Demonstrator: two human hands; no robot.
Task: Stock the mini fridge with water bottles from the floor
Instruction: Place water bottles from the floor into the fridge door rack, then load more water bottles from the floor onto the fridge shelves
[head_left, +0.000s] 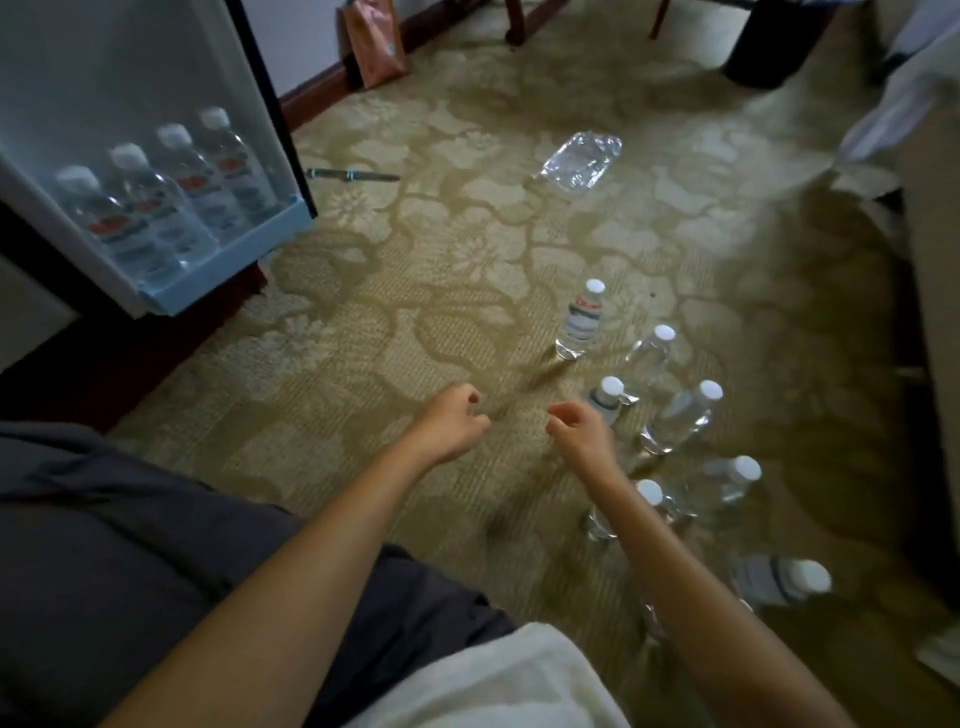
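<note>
Several clear water bottles with white caps stand on the patterned carpet at the right; the farthest one shows a red and white label. The mini fridge door hangs open at upper left, and its door shelf holds several bottles. My left hand hovers over the carpet with loosely curled fingers, holding nothing. Next to it, my right hand is also loosely curled and empty, just left of the nearest standing bottle.
Crumpled clear plastic wrap lies farther out on the carpet. A thin dark tool lies near the door's edge. An orange bag leans on the wall. Chair legs and a dark bin stand at the back.
</note>
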